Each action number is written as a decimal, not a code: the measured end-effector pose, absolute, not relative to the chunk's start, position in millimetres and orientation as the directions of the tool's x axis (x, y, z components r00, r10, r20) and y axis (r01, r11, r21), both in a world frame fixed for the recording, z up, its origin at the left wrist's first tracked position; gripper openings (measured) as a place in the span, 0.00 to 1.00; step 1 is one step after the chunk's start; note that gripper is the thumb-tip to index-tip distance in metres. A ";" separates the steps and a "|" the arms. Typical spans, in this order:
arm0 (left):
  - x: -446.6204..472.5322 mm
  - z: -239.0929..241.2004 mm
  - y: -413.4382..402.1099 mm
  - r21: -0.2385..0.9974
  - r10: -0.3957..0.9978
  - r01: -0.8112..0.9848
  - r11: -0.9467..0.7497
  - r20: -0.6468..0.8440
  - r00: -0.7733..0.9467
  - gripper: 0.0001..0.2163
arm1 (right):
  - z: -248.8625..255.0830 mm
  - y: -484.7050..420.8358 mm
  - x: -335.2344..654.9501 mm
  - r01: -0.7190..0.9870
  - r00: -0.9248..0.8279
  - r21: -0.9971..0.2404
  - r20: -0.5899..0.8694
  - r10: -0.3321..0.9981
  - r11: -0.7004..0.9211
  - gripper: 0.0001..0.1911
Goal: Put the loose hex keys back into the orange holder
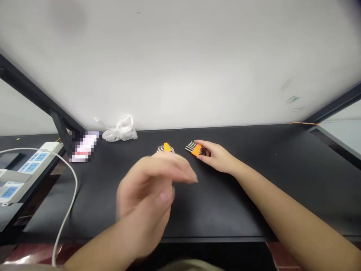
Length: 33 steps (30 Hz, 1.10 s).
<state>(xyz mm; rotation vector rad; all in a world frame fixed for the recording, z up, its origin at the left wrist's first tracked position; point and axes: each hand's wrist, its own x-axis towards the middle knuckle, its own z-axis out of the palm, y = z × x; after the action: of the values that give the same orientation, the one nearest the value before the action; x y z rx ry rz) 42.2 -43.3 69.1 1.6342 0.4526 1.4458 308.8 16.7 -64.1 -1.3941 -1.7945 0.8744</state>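
Two orange holders with rows of metal pins lie on the black table (254, 195). My right hand (217, 156) reaches forward and closes its fingers on the right-hand orange pin set (195, 148). The other orange pin set (167, 147) lies loose just left of it, partly hidden behind my left hand. My left hand (152, 192) hovers above the table nearer to me, blurred by motion, fingers stretched to the right, with nothing seen in it.
A crumpled clear plastic bag (120, 131) lies at the back by the white wall. A white power strip (25, 165) with a white cable (70, 203) sits on the left. A pixelated object (84, 146) lies by a black frame strut (63, 131).
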 end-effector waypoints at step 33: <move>55.4 -16.4 35.5 0.656 0.615 0.285 -0.699 0.349 0.707 0.21 | -33.1 -4.1 274.5 -0.363 -0.594 -0.848 -0.109 0.797 -0.387 0.25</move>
<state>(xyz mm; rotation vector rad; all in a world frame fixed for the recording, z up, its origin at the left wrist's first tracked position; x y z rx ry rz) 55.4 35.5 -16.4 2.3376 0.6841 0.7573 274.5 -4.1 -33.1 -0.6724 -1.0655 2.0312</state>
